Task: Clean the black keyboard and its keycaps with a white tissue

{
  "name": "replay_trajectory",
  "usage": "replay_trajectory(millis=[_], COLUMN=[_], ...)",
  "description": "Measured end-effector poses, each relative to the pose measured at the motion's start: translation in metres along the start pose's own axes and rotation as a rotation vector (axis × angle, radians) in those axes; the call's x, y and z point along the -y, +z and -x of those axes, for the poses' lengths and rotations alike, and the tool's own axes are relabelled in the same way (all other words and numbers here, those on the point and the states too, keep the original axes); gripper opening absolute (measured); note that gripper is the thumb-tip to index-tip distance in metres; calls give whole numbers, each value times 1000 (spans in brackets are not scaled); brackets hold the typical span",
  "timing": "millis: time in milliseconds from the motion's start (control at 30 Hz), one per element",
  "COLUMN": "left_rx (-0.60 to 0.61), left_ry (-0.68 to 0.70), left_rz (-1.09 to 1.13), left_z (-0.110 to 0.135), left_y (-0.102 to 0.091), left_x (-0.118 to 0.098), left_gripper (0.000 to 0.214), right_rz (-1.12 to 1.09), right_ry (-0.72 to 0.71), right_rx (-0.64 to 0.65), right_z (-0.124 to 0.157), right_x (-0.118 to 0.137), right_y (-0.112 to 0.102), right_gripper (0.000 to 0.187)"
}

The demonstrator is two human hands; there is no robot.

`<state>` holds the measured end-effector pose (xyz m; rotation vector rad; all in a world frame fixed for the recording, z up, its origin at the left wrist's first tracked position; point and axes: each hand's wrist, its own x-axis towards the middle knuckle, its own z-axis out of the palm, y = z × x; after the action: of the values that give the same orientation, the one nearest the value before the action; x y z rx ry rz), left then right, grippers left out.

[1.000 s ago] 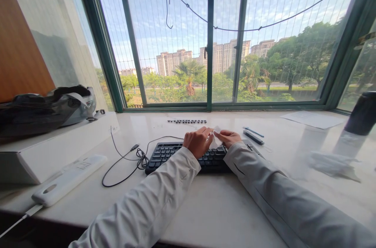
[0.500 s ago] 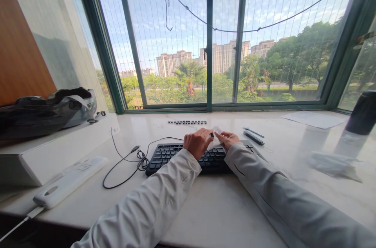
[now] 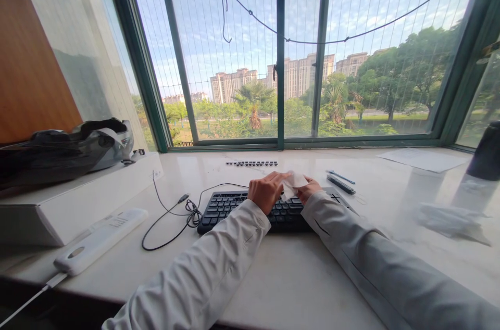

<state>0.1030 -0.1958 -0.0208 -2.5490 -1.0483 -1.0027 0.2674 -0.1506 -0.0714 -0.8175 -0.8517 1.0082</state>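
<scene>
You sit at a pale stone sill that runs under a wide window with dark green frames; outside are trees, tall blocks and a cloudy sky, and a cord sags across the glass. At your far left a wooden panel meets the wall. Below it a dark bag lies on a white box, and just in front of the box is a white power strip. A black cable loops from there to the keyboard, which is black and lies flat in the middle of the sill. Behind it a row of small dark keycaps lies in a line.

Your left hand hovers over the keyboard's far edge, fingers curled and pinching the wipe. The wipe is white, thin and crumpled, held up between both hands just above the keys. Your right hand grips its other side, fingers closed on it.

To the right lie two pens, then a sheet of paper, a crumpled tissue, and a dark bottle at the edge.
</scene>
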Motion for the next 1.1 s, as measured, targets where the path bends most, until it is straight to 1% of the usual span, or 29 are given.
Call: replay_trajectory(millis=[100, 167, 233, 267, 333, 400, 433, 467, 500, 600, 633, 700, 767, 833, 933, 967, 1000, 1033, 1100], left_rx=[-10, -32, -10, 34, 147, 256, 302, 354, 417, 653, 731, 857, 928, 938, 878, 838, 768, 664, 408], left_ry=[-21, -80, -171, -216, -303, -363, -367, -344, -294, -95, -52, -15, -5, -5, -26, -32, -38, -45, -61], left_rz=[28, 7, -79, -132, -219, -240, -218, -169, -98, 155, 222, 312, 368, 397, 408, 412, 415, 414, 382], left_z=[-5, -10, -15, -17, -21, -23, -24, -24, -24, -23, -22, -20, -18, -17, -18, -18, -19, -20, -21], left_y=[1, -2, -8, -12, -21, -32, -36, -41, -45, -50, -51, -49, -47, -46, -46, -46, -45, -43, -38], left_x=[8, 17, 30, 36, 49, 60, 63, 66, 67, 65, 63, 58, 53, 50, 48, 48, 48, 48, 45], left_gripper=[35, 33, 28, 25, 27, 28, 28, 28, 29, 30, 31, 36, 37, 33, 26, 26, 25, 26, 25], right_rz=[17, 43, 100, 139, 205, 224, 219, 207, 195, 158, 144, 112, 85, 79, 99, 103, 99, 87, 70], right_ry=[85, 65, 34, 28, 31, 34, 31, 27, 24, 24, 27, 25, 20, 20, 64, 92, 126, 166, 230], right_rx=[-106, -144, -182, -201, -231, -233, -228, -220, -214, -217, -214, -203, -182, -165, -151, -149, -153, -163, -150], right_z=[2, 3, 4, 5, 5, 5, 5, 3, 2, -4, -5, -7, -7, -6, -3, -2, 0, 3, 7], right_x=[3, 7, 12, 15, 19, 21, 20, 19, 18, 10, 8, 3, 0, -1, 2, 5, 8, 10, 15], right_y=[1, 1, -1, -2, -3, -4, -4, -4, -4, -5, -6, -7, -7, -7, -4, -3, -1, 1, 6], right_gripper=[39, 41, 40, 39, 36, 37, 39, 41, 44, 50, 51, 50, 49, 47, 45, 44, 42, 42, 45])
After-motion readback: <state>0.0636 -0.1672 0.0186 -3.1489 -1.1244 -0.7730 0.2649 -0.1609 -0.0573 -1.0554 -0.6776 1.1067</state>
